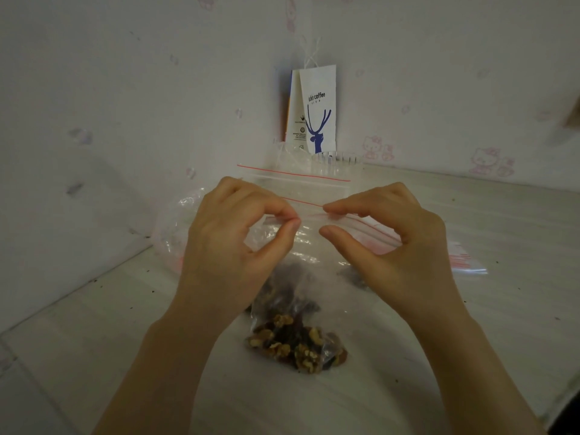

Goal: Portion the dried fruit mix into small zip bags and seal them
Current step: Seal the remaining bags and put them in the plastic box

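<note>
clear zip bag [309,243] with red seal line, brown nut mix [298,343] inside, white paper bag [317,108] (blue deer print), pink cartoon-cat wallpaper [489,161].

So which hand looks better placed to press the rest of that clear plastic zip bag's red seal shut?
Probably the right hand: its thumb and forefinger bracket the red seal strip of the clear plastic zip bag, and the strip runs on to that side. The left hand pinches it, anchoring.
</note>
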